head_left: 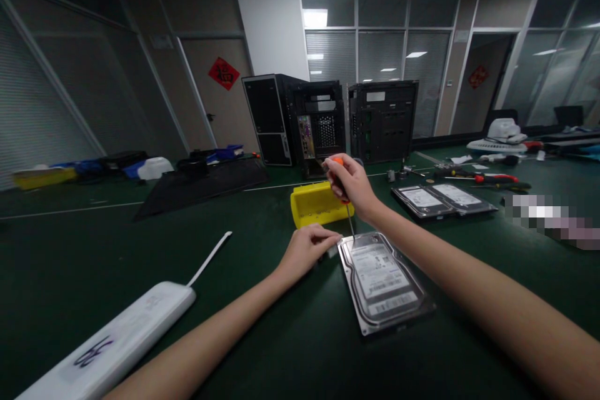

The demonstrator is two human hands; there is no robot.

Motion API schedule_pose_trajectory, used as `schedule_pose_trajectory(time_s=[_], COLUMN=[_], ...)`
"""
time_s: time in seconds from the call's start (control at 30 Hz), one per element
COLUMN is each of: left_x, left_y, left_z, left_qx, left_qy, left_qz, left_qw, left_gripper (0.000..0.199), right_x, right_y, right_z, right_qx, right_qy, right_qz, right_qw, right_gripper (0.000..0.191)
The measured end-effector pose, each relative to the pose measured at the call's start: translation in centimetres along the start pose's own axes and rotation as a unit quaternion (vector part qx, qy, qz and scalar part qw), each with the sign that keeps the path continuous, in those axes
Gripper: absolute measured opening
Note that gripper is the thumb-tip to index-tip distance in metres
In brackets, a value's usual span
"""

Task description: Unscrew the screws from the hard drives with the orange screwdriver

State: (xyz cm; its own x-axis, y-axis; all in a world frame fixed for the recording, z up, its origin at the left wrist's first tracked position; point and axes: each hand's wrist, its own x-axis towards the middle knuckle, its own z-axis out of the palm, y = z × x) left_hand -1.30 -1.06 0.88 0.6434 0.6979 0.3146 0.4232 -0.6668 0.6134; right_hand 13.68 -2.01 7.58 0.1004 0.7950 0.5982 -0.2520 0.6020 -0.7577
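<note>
A silver hard drive with a white label lies flat on the green table. My right hand is closed around the orange-and-black handle of a screwdriver, whose shaft points down to the drive's far edge. Beside the drive's far left corner, my left hand has its thumb and fingers pinched together, with something small and pale under the fingertips that I cannot make out. Just behind both hands stands a yellow tray with small bits in it.
Two more hard drives lie at the right, with pliers and screwdrivers behind them. Open computer cases stand at the back. A white power strip lies front left, and a dark panel lies back left.
</note>
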Motion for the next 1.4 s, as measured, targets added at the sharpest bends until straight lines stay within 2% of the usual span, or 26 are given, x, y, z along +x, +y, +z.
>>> schedule_pose_trajectory(time_s=[0.1, 0.2, 0.37, 0.53, 0.7, 0.9, 1.23, 1.4], left_x=[0.3, 0.4, 0.5, 0.6, 0.7, 0.4, 0.2, 0.2], left_y=[-0.5, -1.1, -1.3, -1.4, -1.7, -1.4, -1.1, -1.1], left_z=[0.3, 0.7, 1.0, 1.2, 1.3, 1.1, 1.0, 1.0], left_qx=[0.000, -0.060, -0.136, -0.145, -0.163, -0.137, -0.176, -0.162], left_qy=[0.019, 0.026, -0.007, -0.015, -0.011, -0.006, -0.014, -0.008], left_qz=[-0.008, -0.036, -0.032, -0.049, -0.053, -0.053, -0.069, -0.060], left_qw=[1.000, 0.997, 0.990, 0.988, 0.985, 0.989, 0.982, 0.985], left_gripper=[0.033, 0.034, 0.031, 0.031, 0.031, 0.031, 0.028, 0.027], right_x=[0.0, -0.1, 0.0, 0.3, 0.3, 0.1, 0.0, 0.0], right_y=[-0.1, -0.1, 0.1, 0.3, 0.6, 0.6, 0.8, 0.8], right_z=[0.0, 0.0, -0.1, -0.2, -0.1, 0.2, 0.4, 0.4], right_qx=[-0.002, 0.000, 0.002, 0.046, 0.031, 0.018, 0.014, 0.011], right_qy=[0.003, 0.000, 0.000, 0.024, 0.006, -0.025, -0.017, -0.011], right_qz=[-0.001, -0.003, -0.008, -0.036, -0.036, -0.044, -0.038, -0.034], right_qw=[1.000, 1.000, 1.000, 0.998, 0.999, 0.999, 0.999, 0.999], right_gripper=[0.021, 0.020, 0.020, 0.021, 0.022, 0.021, 0.020, 0.021])
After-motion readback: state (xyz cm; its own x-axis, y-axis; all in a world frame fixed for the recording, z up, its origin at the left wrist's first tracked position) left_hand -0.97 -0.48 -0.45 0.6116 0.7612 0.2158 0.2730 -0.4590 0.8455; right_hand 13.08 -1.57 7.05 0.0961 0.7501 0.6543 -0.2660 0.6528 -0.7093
